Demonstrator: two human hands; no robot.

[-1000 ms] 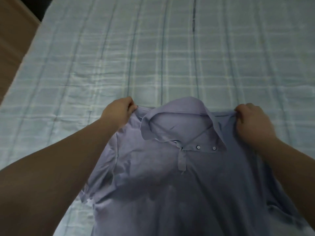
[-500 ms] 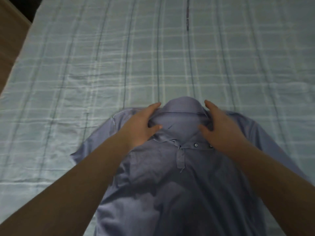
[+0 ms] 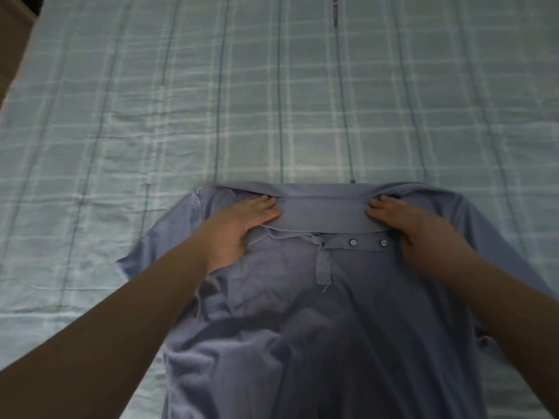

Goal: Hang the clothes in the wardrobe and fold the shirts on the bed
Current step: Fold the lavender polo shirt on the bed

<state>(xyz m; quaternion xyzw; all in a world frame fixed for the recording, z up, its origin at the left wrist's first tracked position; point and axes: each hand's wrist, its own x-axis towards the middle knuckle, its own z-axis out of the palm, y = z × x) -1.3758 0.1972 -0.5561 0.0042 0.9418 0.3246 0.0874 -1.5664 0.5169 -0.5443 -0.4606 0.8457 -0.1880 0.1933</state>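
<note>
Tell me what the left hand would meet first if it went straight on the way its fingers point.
The collar of the shirt; the left hand seems to touch it with its fingertips.

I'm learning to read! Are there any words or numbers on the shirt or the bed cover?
None: no word, label, number or sign shows anywhere.
The blue shirt has only two plain buttons, and no tag shows at its collar.
The checked bed cover has only stripes.
</note>
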